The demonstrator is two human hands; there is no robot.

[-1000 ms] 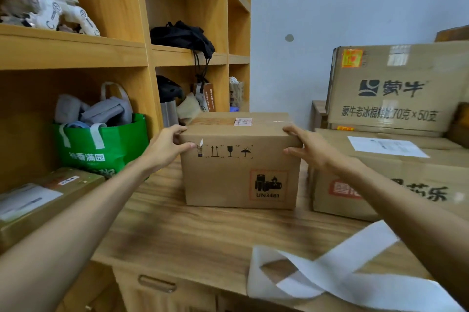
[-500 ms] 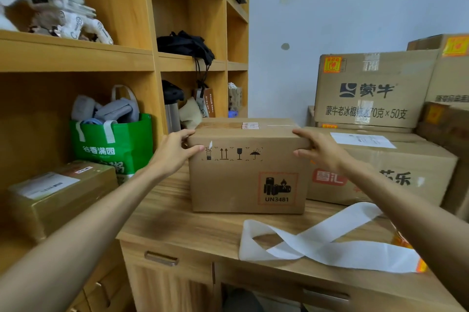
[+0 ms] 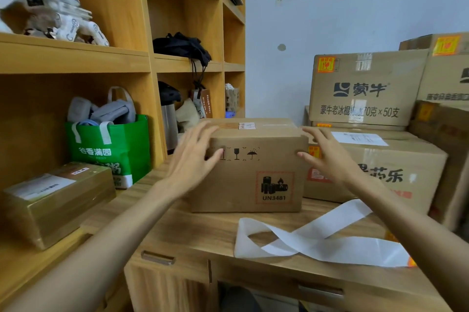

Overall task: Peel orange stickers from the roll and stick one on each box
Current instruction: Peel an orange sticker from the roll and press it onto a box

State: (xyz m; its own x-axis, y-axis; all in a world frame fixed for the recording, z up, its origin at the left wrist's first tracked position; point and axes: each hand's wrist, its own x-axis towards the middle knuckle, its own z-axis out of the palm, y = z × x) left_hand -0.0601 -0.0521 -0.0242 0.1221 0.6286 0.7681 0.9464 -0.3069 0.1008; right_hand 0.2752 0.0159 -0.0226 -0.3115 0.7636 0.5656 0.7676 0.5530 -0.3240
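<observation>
Wooden desk [image 3: 203, 230] beside shelving [image 3: 152, 62]: left hand [image 3: 193, 159], fingers spread and blurred, perhaps touching the brown cardboard box [image 3: 253, 179] at mid-desk; right hand [image 3: 324, 159] spread at its right edge. Near right, the right forearm [image 3: 406, 220] could sweep the loose white sticker strip [image 3: 317, 243] off.

Head-worn view (forward, slightly down)

Matt cardboard box [image 3: 253, 172], wood-grain desk [image 3: 203, 230]
</observation>
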